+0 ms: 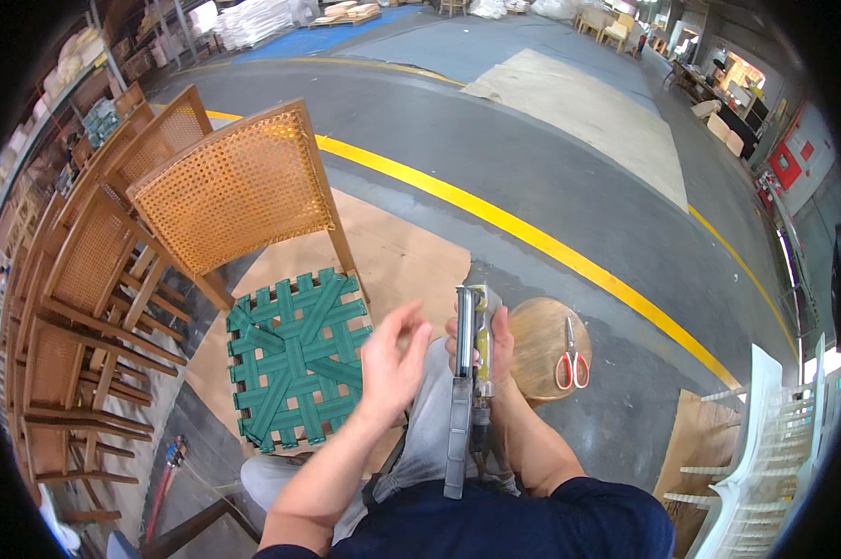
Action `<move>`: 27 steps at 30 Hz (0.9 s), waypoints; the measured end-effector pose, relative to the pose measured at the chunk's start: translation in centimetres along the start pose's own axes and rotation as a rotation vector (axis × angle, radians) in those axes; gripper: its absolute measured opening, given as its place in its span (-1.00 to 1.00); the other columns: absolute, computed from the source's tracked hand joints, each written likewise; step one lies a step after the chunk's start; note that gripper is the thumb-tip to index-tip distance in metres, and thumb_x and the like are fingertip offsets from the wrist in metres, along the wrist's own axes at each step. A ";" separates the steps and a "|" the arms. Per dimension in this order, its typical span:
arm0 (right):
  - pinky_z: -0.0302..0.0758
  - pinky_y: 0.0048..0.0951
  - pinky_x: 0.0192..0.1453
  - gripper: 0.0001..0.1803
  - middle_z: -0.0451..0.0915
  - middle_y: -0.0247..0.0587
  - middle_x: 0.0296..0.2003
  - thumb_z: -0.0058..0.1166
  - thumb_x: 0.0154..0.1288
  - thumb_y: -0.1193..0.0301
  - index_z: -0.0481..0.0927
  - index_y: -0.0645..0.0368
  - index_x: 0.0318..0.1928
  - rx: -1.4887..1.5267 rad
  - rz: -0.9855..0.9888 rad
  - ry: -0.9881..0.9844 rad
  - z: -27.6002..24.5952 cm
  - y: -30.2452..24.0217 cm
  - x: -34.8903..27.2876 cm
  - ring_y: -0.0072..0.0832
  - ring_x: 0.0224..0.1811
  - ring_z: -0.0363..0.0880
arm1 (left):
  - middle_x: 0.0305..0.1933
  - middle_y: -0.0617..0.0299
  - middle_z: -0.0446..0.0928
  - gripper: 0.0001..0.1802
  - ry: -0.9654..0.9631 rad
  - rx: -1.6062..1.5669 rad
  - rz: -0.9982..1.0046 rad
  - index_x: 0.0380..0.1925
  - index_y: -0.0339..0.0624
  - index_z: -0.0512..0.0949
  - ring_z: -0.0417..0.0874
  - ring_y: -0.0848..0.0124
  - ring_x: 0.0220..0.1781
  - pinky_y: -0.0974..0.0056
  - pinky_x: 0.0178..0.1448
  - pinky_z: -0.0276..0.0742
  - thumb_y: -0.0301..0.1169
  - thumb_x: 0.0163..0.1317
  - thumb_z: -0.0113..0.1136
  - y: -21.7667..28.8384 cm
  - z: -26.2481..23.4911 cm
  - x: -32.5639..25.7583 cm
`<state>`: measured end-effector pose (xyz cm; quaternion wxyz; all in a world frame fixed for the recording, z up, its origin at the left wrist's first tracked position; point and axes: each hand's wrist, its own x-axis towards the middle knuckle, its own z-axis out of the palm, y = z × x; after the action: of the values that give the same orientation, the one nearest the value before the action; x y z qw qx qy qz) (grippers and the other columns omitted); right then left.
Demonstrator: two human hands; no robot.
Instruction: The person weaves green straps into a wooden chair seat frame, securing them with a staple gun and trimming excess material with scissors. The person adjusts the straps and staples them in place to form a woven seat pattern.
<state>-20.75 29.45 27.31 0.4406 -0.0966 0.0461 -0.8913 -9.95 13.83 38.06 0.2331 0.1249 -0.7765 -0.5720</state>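
Green webbing [295, 355] looks fully woven
Right fingers [501, 337] grip a staple gun [482, 321], its extended magazine [458, 430] seemingly left to close; left fingers [394, 326] look empty, half-curled.

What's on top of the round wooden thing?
Scissors with red-and-white handles lie on the round wooden thing. The right hand, gripping a tool, seems to hide its left edge; anything there can't be seen.

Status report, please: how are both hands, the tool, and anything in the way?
Right hand gripping staple gun. Left hand empty, fingers half curled. Green-webbed chair seat left of gun. Scissors aside on round stool, not touching hands.
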 end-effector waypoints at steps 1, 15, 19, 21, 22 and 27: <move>0.43 -0.56 -0.58 -0.10 0.48 -0.18 -0.14 0.01 0.48 -0.39 0.39 0.07 0.46 -0.014 0.016 -0.008 0.4 0.4 -0.1 -0.60 -0.48 0.40 | -0.04 0.12 0.76 -0.63 -0.020 0.047 0.057 0.22 -0.33 0.62 0.76 0.39 0.01 0.25 0.16 0.67 -0.49 0.45 0.32 0.1 -0.3 1.5; 0.39 -0.56 -0.63 -0.07 0.52 -0.24 -0.57 -0.16 0.47 -0.48 0.62 0.24 0.06 -0.043 0.156 0.171 2.3 2.5 0.8 -0.53 -0.69 0.40 | -0.24 0.03 0.71 -0.90 -0.023 0.495 0.494 -0.22 -0.21 0.64 0.73 -0.02 -0.17 0.03 -0.09 0.66 -0.51 0.33 0.39 1.7 -2.3 4.8; 0.41 -0.54 -0.62 -0.06 0.52 -0.24 -0.57 -0.16 0.46 -0.48 0.62 0.27 0.01 -0.072 0.179 0.199 2.7 2.4 0.9 -0.51 -0.69 0.41 | -0.22 0.02 0.71 -0.91 -0.024 0.447 0.412 -0.20 -0.22 0.63 0.74 0.00 -0.16 0.07 -0.07 0.66 -0.53 0.35 0.36 1.4 -2.5 4.5; 0.41 -0.55 -0.62 -0.04 0.53 -0.21 -0.55 -0.17 0.47 -0.48 0.59 0.31 0.09 -0.080 0.199 0.112 2.5 2.4 1.0 -0.54 -0.68 0.41 | -0.21 0.01 0.71 -0.92 -0.024 0.426 0.342 -0.19 -0.22 0.64 0.75 0.00 -0.17 0.11 -0.06 0.67 -0.54 0.37 0.35 1.4 -2.6 4.4; 0.40 -0.58 -0.62 -0.01 0.54 -0.18 -0.52 -0.18 0.48 -0.47 0.55 0.36 0.18 -0.077 0.199 0.066 2.3 2.4 1.1 -0.57 -0.66 0.40 | -0.23 0.01 0.71 -0.93 -0.017 0.408 0.346 -0.18 -0.24 0.63 0.76 0.02 -0.18 0.10 -0.07 0.66 -0.53 0.39 0.33 1.5 -2.8 4.5; 0.37 -0.60 -0.63 0.02 0.52 -0.20 -0.52 -0.18 0.51 -0.45 0.51 0.43 0.25 0.019 0.164 0.002 1.3 2.3 0.8 -0.59 -0.64 0.40 | -0.29 0.12 0.74 -0.87 0.123 0.036 0.151 -0.13 -0.28 0.61 0.76 0.31 -0.25 0.21 -0.08 0.65 -0.43 0.56 0.19 1.4 -4.2 5.3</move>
<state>-19.15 27.40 28.31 0.5128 -0.0877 0.0459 -0.8528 -12.25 8.38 41.53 0.3206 0.1050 -0.7781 -0.5299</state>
